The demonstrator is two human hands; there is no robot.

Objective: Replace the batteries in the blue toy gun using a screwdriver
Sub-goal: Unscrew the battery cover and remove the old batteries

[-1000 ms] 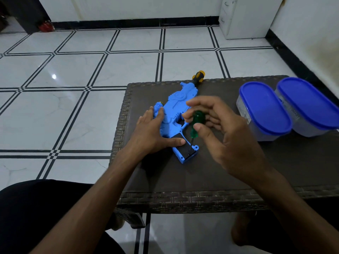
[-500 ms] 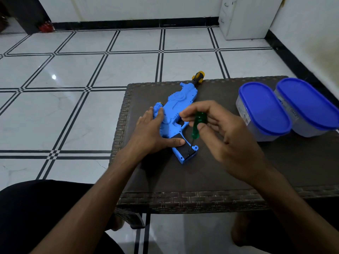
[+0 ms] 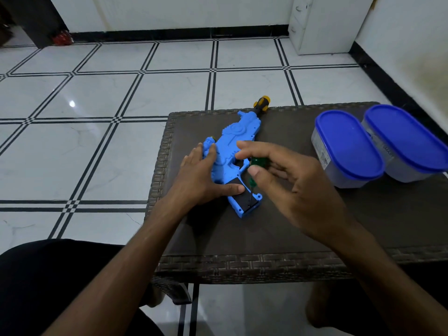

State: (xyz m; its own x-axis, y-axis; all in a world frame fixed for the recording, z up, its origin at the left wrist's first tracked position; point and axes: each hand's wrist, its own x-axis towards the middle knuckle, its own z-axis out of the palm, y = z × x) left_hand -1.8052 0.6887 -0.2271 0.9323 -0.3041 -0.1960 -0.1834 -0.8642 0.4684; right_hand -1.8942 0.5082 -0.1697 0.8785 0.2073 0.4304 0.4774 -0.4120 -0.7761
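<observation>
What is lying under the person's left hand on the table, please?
The left hand presses on the blue toy gun, thumb on its black grip panel. The covered rear part is hidden.

A single head-worn view looks forward and steeply down from a seated person's position, close over the dark woven counter [image 3: 278, 241]. Both forearms reach in from the bottom edge. The wide lens bends the tiled floor [image 3: 97, 132] beyond, and the far wall [image 3: 174, 13] crosses the top of the view
</observation>
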